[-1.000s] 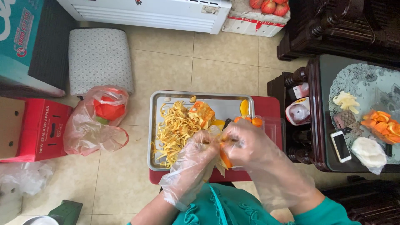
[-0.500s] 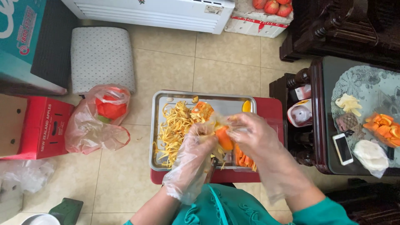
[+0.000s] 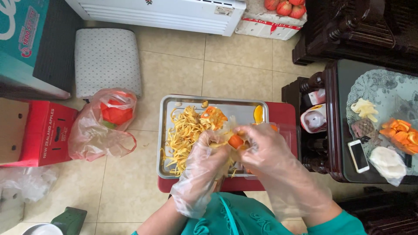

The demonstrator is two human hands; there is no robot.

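Both my hands wear loose clear plastic gloves and meet over a metal tray (image 3: 237, 107) on a red stool (image 3: 283, 112). My left hand (image 3: 202, 167) and my right hand (image 3: 267, 152) together grip an orange fruit piece (image 3: 235, 141) with pale stringy fibres hanging from it. A heap of yellow fibre strips (image 3: 185, 130) with some orange bits fills the left half of the tray. A single orange segment (image 3: 257, 114) lies at the tray's far right corner. What lies under my right hand is hidden.
A plastic bag (image 3: 103, 126) with red and orange scraps sits on the tiled floor to the left, beside a red cardboard box (image 3: 41, 135). To the right, a dark side table (image 3: 337, 130) carries orange segments (image 3: 398, 132), a phone (image 3: 358, 155) and white wrapped items.
My hands lifted the orange piece and pulled apart slightly half a second ago, showing orange segments beneath; now they have closed together again over the tray with the piece between them.
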